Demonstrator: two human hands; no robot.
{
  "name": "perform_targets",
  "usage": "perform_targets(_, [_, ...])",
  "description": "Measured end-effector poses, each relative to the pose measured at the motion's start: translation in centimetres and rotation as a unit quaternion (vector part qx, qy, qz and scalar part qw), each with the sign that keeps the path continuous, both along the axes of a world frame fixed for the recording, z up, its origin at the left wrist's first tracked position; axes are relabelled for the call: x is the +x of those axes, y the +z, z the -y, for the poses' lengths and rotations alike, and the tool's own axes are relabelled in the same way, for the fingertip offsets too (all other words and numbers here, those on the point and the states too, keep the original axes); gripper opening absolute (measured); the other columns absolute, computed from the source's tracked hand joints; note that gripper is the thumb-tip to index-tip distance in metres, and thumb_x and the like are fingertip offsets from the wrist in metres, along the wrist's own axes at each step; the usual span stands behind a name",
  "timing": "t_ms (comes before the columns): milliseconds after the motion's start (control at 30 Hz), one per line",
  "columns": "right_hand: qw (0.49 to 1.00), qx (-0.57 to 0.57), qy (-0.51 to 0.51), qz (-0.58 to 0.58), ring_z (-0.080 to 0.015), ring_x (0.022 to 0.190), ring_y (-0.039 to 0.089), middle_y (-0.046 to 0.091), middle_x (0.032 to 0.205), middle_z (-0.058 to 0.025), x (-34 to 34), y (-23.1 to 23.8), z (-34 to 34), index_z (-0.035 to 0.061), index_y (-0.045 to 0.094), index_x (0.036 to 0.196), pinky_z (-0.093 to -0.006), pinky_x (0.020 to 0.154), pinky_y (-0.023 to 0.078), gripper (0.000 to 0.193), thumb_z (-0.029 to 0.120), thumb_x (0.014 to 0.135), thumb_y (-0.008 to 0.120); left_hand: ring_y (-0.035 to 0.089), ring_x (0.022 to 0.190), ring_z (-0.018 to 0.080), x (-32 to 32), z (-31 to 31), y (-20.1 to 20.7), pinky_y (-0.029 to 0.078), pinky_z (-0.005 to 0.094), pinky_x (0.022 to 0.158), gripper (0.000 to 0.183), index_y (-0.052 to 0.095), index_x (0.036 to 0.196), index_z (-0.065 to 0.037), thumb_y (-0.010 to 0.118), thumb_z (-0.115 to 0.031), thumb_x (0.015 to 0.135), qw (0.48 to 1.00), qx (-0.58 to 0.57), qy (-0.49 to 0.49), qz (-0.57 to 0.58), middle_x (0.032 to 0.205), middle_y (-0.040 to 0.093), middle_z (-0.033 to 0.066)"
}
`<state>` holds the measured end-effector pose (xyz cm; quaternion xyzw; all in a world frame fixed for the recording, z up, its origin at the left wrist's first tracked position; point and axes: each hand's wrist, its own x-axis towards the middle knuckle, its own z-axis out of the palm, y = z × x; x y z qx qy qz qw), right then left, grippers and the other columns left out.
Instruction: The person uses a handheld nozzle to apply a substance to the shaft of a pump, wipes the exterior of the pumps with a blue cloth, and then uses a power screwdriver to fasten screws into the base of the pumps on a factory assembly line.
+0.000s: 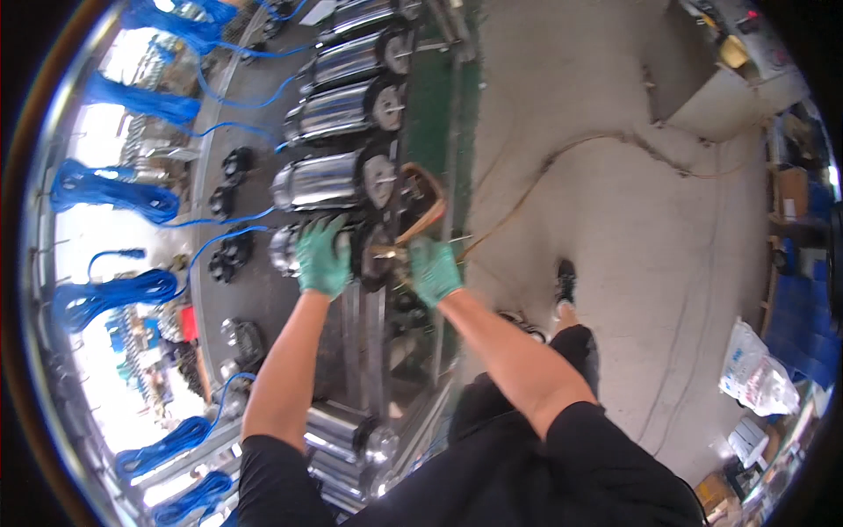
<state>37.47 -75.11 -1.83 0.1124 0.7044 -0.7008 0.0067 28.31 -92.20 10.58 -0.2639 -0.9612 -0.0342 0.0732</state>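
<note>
A shiny steel cylinder with black end caps, like a submersible pump, lies on its side at the bench edge, with a blue cable running from its far left end. My left hand, in a green glove, is wrapped over its top. At the right end cap, a small brass-coloured part sticks out toward my right hand. That hand, gloved too, is closed with its fingers curled; blur hides what is in them. Just beyond it sits a small open brown box with dark contents.
Similar steel cylinders lie in a row farther along the bench. Bundles of blue cable hang at the left. A hose trails across the floor. A metal bin stands far right, near a white plastic bag.
</note>
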Motion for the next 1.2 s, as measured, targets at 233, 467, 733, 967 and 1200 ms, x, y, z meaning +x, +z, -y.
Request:
perform_targets(233, [0.998,0.048,0.034,0.011,-0.0393,0.081,0.063,0.068,0.088,-0.0224,0.4,-0.4,1.2,-0.0047,0.063,0.117,-0.0457,0.073,0.048,0.038,0.026,0.108,0.042,0.055,0.116,0.0434,0.7,1.0,0.5,0.034,0.0536,0.111,0.036,0.067,0.121,-0.006,0.05,-0.027,0.097,0.999,0.04,-0.01,-0.001,0.118,0.066,0.0178])
perform_targets(467, [1.0,-0.006,-0.019,-0.019,-0.0404,0.074,0.06,0.066,0.085,-0.0247,0.3,-0.6,0.6,-0.0073,0.063,0.114,-0.0462,0.069,0.047,0.045,0.033,0.108,0.043,0.054,0.117,0.0422,0.2,0.1,0.0,0.032,0.0543,0.113,0.035,0.067,0.122,-0.007,0.051,-0.022,0.095,0.998,0.055,-0.016,0.0,0.117,0.065,0.0173])
perform_targets(733, [1.0,0.015,-0.02,-0.01,-0.0359,0.066,0.054,0.062,0.077,-0.02,-0.1,-1.1,1.5,-0.0055,0.061,0.114,-0.0455,0.064,0.043,0.043,0.033,0.109,0.042,0.054,0.117,0.0415,0.2,0.3,0.2,0.032,0.054,0.114,0.034,0.067,0.122,-0.006,0.053,-0.018,0.093,0.998,0.05,-0.024,-0.009,0.117,0.064,0.0176])
perform_targets(967, [1.0,0.022,-0.015,-0.011,-0.0397,0.071,0.059,0.063,0.079,-0.0227,0.1,-1.2,1.8,-0.0058,0.061,0.116,-0.047,0.065,0.045,0.046,0.035,0.11,0.04,0.053,0.118,0.0419,0.4,0.7,0.3,0.032,0.0546,0.115,0.034,0.067,0.121,-0.006,0.054,-0.016,0.092,0.999,0.051,-0.016,-0.003,0.119,0.064,0.0177])
perform_targets(1200, [1.0,0.003,-0.014,0.008,-0.0444,0.082,0.06,0.066,0.089,-0.0262,0.2,-0.7,1.4,-0.005,0.061,0.111,-0.0467,0.075,0.047,0.041,0.031,0.108,0.043,0.053,0.118,0.0428,0.3,0.5,0.4,0.031,0.0546,0.115,0.034,0.067,0.12,-0.006,0.054,-0.016,0.091,0.999,0.049,-0.021,-0.003,0.119,0.064,0.018])
